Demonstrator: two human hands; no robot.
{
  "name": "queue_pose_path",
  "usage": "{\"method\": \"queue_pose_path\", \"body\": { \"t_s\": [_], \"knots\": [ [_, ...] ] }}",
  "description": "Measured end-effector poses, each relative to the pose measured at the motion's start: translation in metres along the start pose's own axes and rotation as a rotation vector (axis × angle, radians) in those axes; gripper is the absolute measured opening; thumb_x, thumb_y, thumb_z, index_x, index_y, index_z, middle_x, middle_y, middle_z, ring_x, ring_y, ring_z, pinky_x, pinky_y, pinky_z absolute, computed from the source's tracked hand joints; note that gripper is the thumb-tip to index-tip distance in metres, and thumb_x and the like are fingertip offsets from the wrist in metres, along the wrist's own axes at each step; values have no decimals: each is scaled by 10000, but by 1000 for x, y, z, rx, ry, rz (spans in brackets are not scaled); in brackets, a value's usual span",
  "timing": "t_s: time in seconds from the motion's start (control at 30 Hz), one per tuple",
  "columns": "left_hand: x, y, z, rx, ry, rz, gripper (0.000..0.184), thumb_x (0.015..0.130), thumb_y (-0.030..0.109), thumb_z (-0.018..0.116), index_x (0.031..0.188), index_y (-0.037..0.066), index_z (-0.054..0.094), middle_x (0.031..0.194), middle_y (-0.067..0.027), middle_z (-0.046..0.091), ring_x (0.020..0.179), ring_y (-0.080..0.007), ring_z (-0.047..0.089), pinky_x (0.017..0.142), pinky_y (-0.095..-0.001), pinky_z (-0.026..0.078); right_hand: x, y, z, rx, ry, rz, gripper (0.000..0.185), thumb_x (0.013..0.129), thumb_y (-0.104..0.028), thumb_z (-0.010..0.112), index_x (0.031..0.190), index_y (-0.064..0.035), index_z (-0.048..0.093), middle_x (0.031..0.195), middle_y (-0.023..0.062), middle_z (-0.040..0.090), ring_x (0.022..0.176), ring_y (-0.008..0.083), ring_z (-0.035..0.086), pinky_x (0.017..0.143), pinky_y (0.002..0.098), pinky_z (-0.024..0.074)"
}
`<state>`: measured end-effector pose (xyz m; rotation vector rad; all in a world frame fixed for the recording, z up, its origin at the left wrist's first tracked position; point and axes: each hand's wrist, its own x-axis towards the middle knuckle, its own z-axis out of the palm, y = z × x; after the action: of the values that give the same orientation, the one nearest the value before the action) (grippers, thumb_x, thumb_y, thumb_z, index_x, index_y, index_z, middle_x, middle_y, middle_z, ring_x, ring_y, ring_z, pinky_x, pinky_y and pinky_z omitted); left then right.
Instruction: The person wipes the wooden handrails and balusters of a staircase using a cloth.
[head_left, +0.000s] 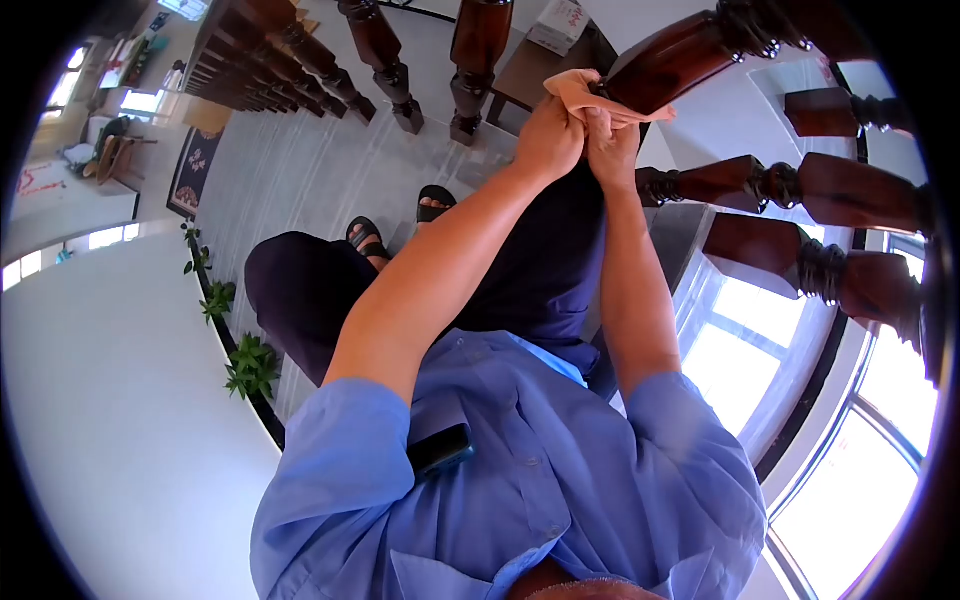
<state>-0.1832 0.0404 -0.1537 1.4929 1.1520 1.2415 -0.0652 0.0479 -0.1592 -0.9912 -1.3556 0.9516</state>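
Observation:
An orange cloth (572, 90) is wrapped around the narrow lower end of a dark, glossy wooden baluster (670, 65) at the upper right. My left hand (550, 140) grips the cloth on its left side, fingers closed. Right beside it, my right hand (612, 150) holds the cloth with its thumb pressed on it. The two hands nearly touch. The part of the baluster under the cloth is hidden.
More wooden balusters (855, 190) stand at the right, and a row (375, 50) runs along the top. A box (558, 25) sits on a brown table (530, 75) behind the hands. Green plants (252, 366) line the left wall edge. Bright windows (850, 500) are at lower right.

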Motion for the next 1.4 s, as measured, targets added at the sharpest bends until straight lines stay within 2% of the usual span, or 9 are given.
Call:
{"method": "queue_pose_path", "body": {
  "t_s": [0.23,0.33,0.43,0.6,0.73,0.97,1.03,1.13,1.4],
  "knots": [
    [-14,-15,-1,152,226,-122,265,999,271,560,1119,70,683,1016,-203,698,925,-417,667,808,-461,537,-17,-21,3,-482,35,11,217,979,-209,655,998,-6,728,925,139,733,851,249,691,780,347,522],
    [-46,20,-33,208,248,-105,182,956,186,638,1043,38,697,919,-170,717,860,-382,695,758,-424,549,-38,-50,19,-884,297,-341,174,946,-158,656,997,-25,757,918,130,719,916,237,689,837,340,521],
    [-53,32,-58,-53,381,28,111,917,102,675,1001,37,703,906,-155,724,876,-333,712,758,-395,548,-65,-60,45,-568,377,-54,148,915,-118,700,991,1,746,932,125,709,936,214,680,840,337,516],
    [-3,72,-102,-24,610,283,129,885,59,689,1012,44,699,980,-168,719,883,-344,699,763,-394,542,-10,-114,86,-264,339,-381,102,868,-51,738,943,15,759,920,72,703,880,178,618,860,325,474],
    [45,149,-138,-39,547,319,482,1066,376,401,1207,-49,579,1139,-341,623,1080,-505,591,906,-534,473,68,-154,101,-538,476,-743,137,881,-7,712,1004,52,698,1034,106,692,914,199,654,821,299,518],
    [121,177,-138,-157,598,436,346,1003,322,514,1095,6,621,1097,-309,642,1022,-465,629,911,-556,469,171,-204,132,250,455,-356,294,974,-174,558,1139,68,593,1026,165,671,876,242,697,740,323,597],
    [123,170,-138,-152,580,383,355,991,299,476,1004,-17,636,1015,-314,656,961,-480,635,880,-553,483,168,-197,139,-246,220,-693,328,990,-217,550,1095,89,603,1020,167,687,866,234,698,744,344,601],
    [107,148,-144,-165,490,266,412,973,265,418,869,-52,659,891,-320,677,870,-502,643,833,-549,503,160,-155,150,74,139,-599,350,959,-204,668,1059,131,649,1069,184,700,822,169,691,665,293,588],
    [81,-22,-122,225,365,146,392,1041,290,355,1083,-8,606,1060,-270,682,943,-464,648,828,-541,503,96,-27,160,-245,247,-332,412,934,-335,711,980,74,690,932,114,721,820,167,668,760,318,554]
  ]
}}
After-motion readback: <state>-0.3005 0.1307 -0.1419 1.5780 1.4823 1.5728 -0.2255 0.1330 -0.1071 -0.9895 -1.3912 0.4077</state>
